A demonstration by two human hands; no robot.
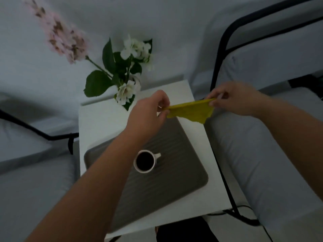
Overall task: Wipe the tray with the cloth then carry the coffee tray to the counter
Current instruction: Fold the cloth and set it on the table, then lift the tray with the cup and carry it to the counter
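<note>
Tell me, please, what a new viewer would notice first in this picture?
First, the yellow cloth, held stretched in the air between the left hand and right hand, above the far end of the grey tray. Then the cup of coffee standing on that tray, and the flowers behind.

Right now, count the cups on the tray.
1. The cup of dark coffee stands near the middle of the grey tray; the left forearm hides part of the tray.

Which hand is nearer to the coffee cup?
Left. The left hand is above the tray, just beyond the coffee cup; the right hand is farther, past the tray's far right corner.
</note>
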